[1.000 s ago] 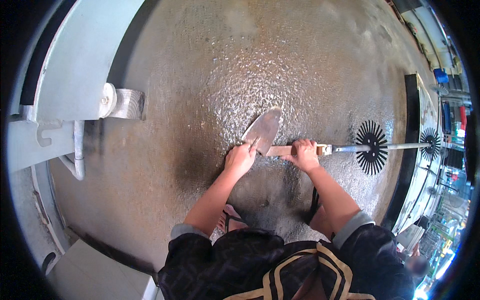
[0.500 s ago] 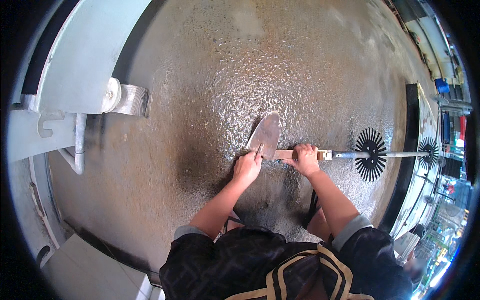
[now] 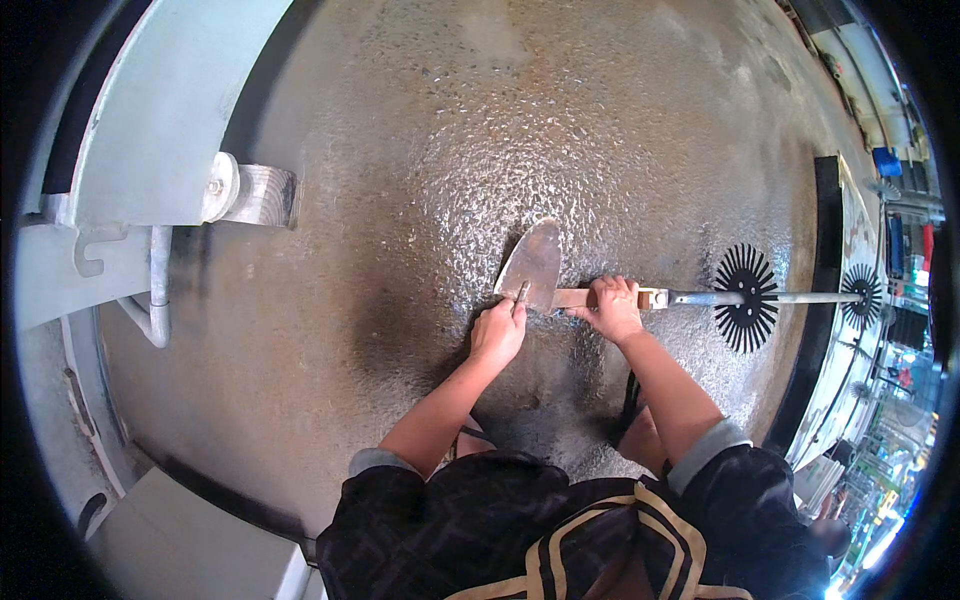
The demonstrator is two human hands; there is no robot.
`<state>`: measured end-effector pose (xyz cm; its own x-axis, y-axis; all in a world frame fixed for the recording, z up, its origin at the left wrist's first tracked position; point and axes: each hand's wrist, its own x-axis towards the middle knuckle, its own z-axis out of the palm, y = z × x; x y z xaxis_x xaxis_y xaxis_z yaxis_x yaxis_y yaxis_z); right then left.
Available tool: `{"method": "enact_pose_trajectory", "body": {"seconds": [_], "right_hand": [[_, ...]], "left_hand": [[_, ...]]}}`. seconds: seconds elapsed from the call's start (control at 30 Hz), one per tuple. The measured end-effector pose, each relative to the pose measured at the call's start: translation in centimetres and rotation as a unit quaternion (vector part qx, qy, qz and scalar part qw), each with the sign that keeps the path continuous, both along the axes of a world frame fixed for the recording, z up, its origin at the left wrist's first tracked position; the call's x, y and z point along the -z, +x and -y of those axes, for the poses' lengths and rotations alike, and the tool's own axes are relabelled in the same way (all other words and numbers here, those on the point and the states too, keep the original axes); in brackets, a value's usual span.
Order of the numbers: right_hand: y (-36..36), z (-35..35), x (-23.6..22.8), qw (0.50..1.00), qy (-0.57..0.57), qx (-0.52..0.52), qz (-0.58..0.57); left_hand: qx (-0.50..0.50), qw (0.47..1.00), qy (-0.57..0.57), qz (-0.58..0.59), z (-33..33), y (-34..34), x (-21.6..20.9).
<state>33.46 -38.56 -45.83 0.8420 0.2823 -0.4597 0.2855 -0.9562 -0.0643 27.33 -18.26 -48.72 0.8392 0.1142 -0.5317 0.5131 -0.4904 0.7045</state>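
My left hand (image 3: 499, 328) is closed around the short handle of a trowel (image 3: 532, 262). The trowel's rounded, stained metal blade points away from me. To its right, my right hand (image 3: 614, 308) grips a flat brown bar (image 3: 573, 298), fingers over the top and thumb below. The bar's left end meets the lower right edge of the blade; whether they touch, I cannot tell. Past my right hand, the bar is in line with a long grey metal rod (image 3: 705, 298). A black toothed disc (image 3: 746, 298) sits on that rod, with a second black toothed disc (image 3: 861, 298) farther right.
Below my hands is a wet, glossy brown floor (image 3: 480, 130). At left stands a pale grey machine frame (image 3: 170, 120) with a roller (image 3: 221, 187) and a bent pipe (image 3: 158, 290). A grey box (image 3: 195, 540) is at lower left. A black-edged panel (image 3: 825, 240) stands at right.
My right hand, the bar and the rod with its discs have shifted slightly away from me. The trowel has risen a little in the picture. Both hands keep their grip.
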Motion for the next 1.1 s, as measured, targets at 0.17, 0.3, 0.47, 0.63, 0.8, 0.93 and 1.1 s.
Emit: {"method": "enact_pose_trajectory", "body": {"seconds": [0.17,0.3,0.47,0.63,0.8,0.93,1.1], "right_hand": [[-0.4,-0.2,0.1,1.000,-0.006,-0.001,0.005],[0.0,-0.2,0.0,1.000,-0.004,0.005,-0.013],[-0.6,0.7,1.0,0.998,0.015,-0.014,0.053],[-0.3,0.1,0.5,1.000,0.013,-0.012,0.024],[-0.3,0.0,0.7,1.000,-0.004,-0.013,0.023],[-0.2,-0.3,0.3,1.000,-0.012,-0.008,0.005],[-0.1,-0.3,0.0,1.000,-0.026,-0.012,0.002]], "left_hand": [[0.006,1.000,0.012,0.006,0.0,2.2,0.3],[0.011,0.999,0.028,0.010,0.3,2.3,0.0],[0.049,0.998,0.043,0.009,0.5,0.7,-0.4],[0.063,0.996,0.049,0.030,0.0,2.7,-1.5],[0.063,0.996,0.054,0.024,0.1,2.4,-1.3],[0.078,0.995,0.065,0.023,0.2,3.5,-0.2],[0.088,0.994,0.069,0.017,-0.5,2.8,-1.1]]}}
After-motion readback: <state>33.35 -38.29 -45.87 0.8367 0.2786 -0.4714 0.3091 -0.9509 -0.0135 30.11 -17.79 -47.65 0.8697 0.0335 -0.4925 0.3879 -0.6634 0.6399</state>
